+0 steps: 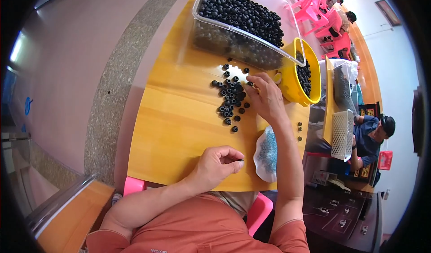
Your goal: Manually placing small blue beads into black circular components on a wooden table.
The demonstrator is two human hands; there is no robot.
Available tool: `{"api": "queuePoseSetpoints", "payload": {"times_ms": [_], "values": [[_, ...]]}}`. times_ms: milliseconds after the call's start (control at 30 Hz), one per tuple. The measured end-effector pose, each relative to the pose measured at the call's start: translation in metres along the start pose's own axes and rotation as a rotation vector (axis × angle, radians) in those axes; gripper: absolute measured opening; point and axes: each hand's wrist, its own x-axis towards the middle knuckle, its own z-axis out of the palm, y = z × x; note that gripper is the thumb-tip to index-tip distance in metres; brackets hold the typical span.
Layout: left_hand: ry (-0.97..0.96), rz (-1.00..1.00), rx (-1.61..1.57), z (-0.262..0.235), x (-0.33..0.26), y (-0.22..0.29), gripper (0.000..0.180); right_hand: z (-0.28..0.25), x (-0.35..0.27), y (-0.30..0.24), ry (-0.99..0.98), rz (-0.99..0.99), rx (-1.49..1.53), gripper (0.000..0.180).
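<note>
Loose small black round hollow pieces [230, 95] lie scattered in a cluster on the yellow wooden table [175, 118]. At the cluster's right edge, my right hand [267, 98] has its thumb and forefinger closed around one black piece [250, 84]. My left hand [216, 166] hovers over the near part of the table, thumb and fingers pinched together. A tiny dark bit shows at its fingertips, too small to name. Beside my right forearm lies a white scalloped dish [259, 156] filled with small clear bluish pieces [269, 152].
A large clear plastic bin [233, 30] full of black pieces stands at the far side. Next to it is a yellow tub [292, 80] holding more. Several pieces [300, 129] line the right edge. A person [370, 134] sits at another table with a white basket [342, 134].
</note>
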Motion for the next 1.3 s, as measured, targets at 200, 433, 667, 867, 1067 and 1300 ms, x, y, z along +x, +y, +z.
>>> {"api": "queuePoseSetpoints", "payload": {"times_ms": [200, 433, 667, 867, 1067, 1300], "values": [[0.017, 0.015, 0.017, 0.001, 0.001, -0.004, 0.017, 0.004, -0.004, -0.006, -0.03, -0.105, 0.0, 0.018], [0.022, 0.0, 0.026, 0.0, 0.001, -0.006, 0.017, -0.004, -0.022, -0.013, -0.057, -0.113, 0.085, 0.016], [0.026, -0.001, 0.041, 0.002, 0.001, -0.005, 0.018, -0.011, -0.04, -0.033, -0.096, -0.128, 0.043, 0.022], [0.038, -0.003, 0.041, 0.002, 0.0, -0.002, 0.017, -0.006, -0.049, -0.049, -0.176, -0.27, -0.082, 0.037], [0.032, 0.006, 0.023, 0.002, -0.001, -0.003, 0.017, -0.012, -0.052, -0.049, -0.213, -0.285, -0.09, 0.035], [0.039, 0.008, 0.006, 0.002, -0.001, -0.003, 0.016, 0.001, -0.041, -0.053, -0.058, -0.214, 0.015, 0.019]]}}
